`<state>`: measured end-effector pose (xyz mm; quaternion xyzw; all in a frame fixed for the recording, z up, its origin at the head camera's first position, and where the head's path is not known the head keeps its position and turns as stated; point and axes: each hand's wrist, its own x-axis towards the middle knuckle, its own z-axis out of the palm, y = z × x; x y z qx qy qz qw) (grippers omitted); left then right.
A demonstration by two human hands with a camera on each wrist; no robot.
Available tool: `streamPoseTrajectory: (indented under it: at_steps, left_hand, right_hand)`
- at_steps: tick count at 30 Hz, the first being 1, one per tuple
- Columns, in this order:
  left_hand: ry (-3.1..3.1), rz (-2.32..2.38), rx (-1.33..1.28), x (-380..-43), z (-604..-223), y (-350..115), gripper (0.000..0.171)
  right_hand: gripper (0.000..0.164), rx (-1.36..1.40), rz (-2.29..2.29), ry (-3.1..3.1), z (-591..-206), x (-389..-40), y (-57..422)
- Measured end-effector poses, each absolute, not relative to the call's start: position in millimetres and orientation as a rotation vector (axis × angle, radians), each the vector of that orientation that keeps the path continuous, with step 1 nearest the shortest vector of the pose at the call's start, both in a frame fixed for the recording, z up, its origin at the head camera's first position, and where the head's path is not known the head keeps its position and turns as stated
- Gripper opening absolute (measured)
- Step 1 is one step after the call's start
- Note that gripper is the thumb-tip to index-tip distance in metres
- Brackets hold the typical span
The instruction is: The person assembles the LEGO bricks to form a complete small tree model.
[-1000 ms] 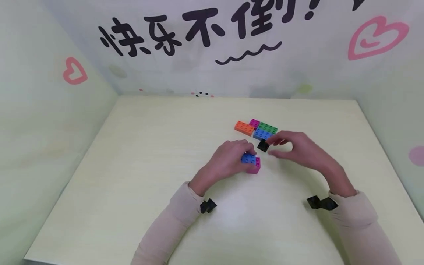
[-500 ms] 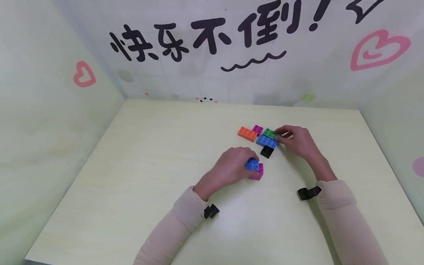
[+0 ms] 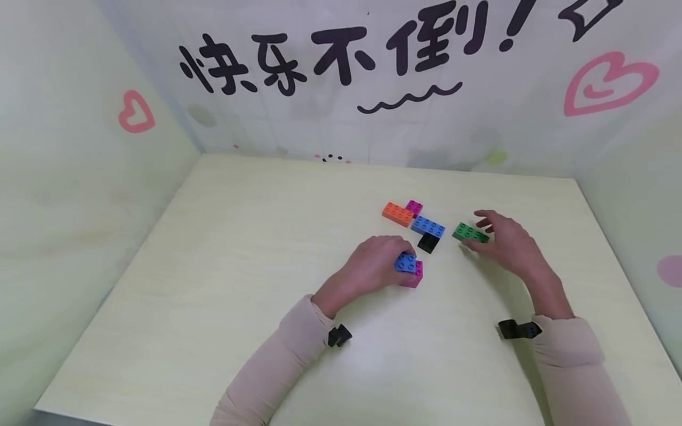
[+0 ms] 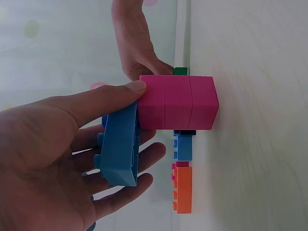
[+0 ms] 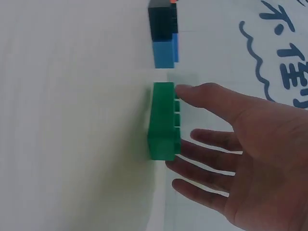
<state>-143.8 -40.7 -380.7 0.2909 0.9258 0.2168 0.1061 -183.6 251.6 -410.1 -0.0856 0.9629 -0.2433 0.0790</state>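
Note:
My left hand [image 3: 370, 266] grips a small build of toy building bricks near the middle of the table. A blue brick [image 4: 120, 149] tops a stack of pink bricks [image 4: 178, 103] and overhangs it on the palm side. The left thumb lies along the blue brick, its tip at the pink stack's edge. To the right, my right hand [image 3: 508, 245] is spread beside a green brick [image 3: 462, 229]. In the right wrist view its thumb tip is right at the studded side of the green brick [image 5: 163, 115], with the other fingers extended beyond.
Left of the green brick lie a blue brick [image 3: 428, 226], a black brick [image 3: 428, 243], an orange brick [image 3: 396, 213] and a pink brick [image 3: 414, 206], close together. A printed wall sheet [image 3: 277, 127] rises behind the table's far edge.
My right hand has reached the green brick in the group and brought it right and nearer, apart from the blue one; its fingers have since spread. The left hand keeps its hold.

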Motion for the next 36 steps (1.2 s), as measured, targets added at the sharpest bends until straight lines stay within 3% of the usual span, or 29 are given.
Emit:
streamPoseTrajectory:
  at_steps: [8,16,36]
  left_hand:
    - [2.730,0.609,0.845,-146.2,-383.1,-43.0,0.051]
    - [2.689,0.658,0.841,-149.7,-386.5,-45.2,0.045]
    - [2.681,0.717,0.887,-149.8,-389.4,-44.1,0.042]
  right_hand:
    - [0.046,-0.352,-0.828,3.007,-403.4,-171.3,246.8]
    - [0.042,-0.950,-1.151,2.645,-390.0,-143.7,214.4]
    - [0.043,-1.000,-1.158,2.592,-393.7,-140.4,203.6]
